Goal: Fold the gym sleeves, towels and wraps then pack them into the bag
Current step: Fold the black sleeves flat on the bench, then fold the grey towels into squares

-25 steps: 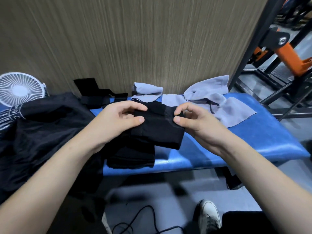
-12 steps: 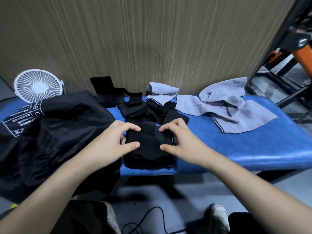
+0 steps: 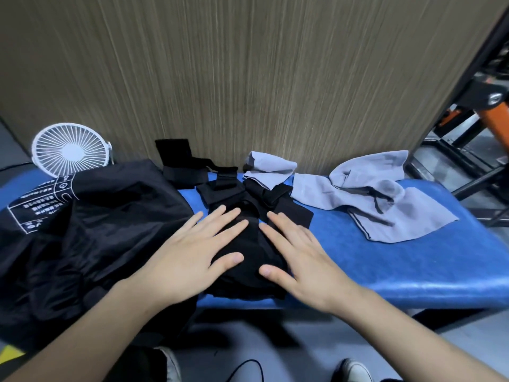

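Note:
A folded black sleeve (image 3: 249, 252) lies on a small black stack at the front edge of the blue bench (image 3: 413, 260). My left hand (image 3: 192, 252) and my right hand (image 3: 297, 252) rest flat on it, fingers spread, holding nothing. Behind the stack lie loose black wraps (image 3: 187, 172) and more black sleeves (image 3: 292, 210). A small folded grey towel (image 3: 270, 169) sits against the wall. A larger crumpled grey towel (image 3: 369, 199) spreads to the right. The black bag (image 3: 91, 230) with white print fills the left of the bench.
A white desk fan (image 3: 70, 150) stands behind the bag at the left. A wood-grain wall (image 3: 248, 78) backs the bench. Black and orange gym machine frames (image 3: 468, 139) stand at the right. A cable (image 3: 248, 368) and my shoes (image 3: 355, 370) are on the floor below.
The black sleeve was held up between both hands, then came down onto the stack. Both hands have let go and now lie flat on top of it.

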Motion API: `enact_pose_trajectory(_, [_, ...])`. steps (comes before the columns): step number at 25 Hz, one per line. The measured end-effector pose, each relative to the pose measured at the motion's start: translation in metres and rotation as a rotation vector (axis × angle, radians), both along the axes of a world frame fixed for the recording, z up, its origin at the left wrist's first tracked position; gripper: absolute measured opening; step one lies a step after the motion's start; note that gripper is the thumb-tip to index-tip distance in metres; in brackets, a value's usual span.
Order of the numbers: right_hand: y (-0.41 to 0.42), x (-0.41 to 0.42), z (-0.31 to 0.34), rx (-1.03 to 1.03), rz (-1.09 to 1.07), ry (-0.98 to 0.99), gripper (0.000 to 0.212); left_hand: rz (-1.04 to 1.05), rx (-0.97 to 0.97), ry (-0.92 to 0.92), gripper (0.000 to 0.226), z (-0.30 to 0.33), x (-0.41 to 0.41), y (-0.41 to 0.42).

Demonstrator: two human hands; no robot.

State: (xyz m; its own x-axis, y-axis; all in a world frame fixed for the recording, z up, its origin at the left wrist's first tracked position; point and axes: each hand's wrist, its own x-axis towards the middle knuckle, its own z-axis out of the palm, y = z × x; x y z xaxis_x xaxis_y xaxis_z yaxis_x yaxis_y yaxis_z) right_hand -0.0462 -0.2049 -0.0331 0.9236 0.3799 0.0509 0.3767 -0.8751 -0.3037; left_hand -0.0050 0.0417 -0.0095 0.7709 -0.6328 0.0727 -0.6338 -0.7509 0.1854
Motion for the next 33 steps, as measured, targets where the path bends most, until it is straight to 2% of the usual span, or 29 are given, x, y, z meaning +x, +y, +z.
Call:
enact_pose_trajectory(4, [0.003,0.003,-0.011,-0.077,0.036,0.087,0.091,0.008,0.088,0.012,0.090,-0.010,0.003,0.005])
enact_pose_trajectory(7, [0.006,0.002,-0.017,-0.059,0.057,0.061,0.085,0.003,0.077,0.048,0.098,-0.018,0.001,0.010])
enact_pose_trajectory(14, [0.010,0.002,-0.029,-0.101,0.086,-0.004,0.086,0.035,0.066,0.084,0.095,-0.029,-0.004,0.013])
enact_pose_trajectory(21, [0.016,0.006,-0.038,-0.129,0.068,-0.016,0.083,0.039,0.159,0.114,0.096,-0.041,0.001,0.017])
enact_pose_trajectory(27, [0.025,0.000,-0.026,-0.089,-0.019,-0.043,0.088,0.061,0.125,-0.047,0.087,-0.036,0.005,0.019])
enact_pose_trajectory(33, [0.045,0.023,-0.016,-0.019,-0.082,0.007,0.078,0.083,0.141,-0.040,0.108,-0.013,0.033,0.035])
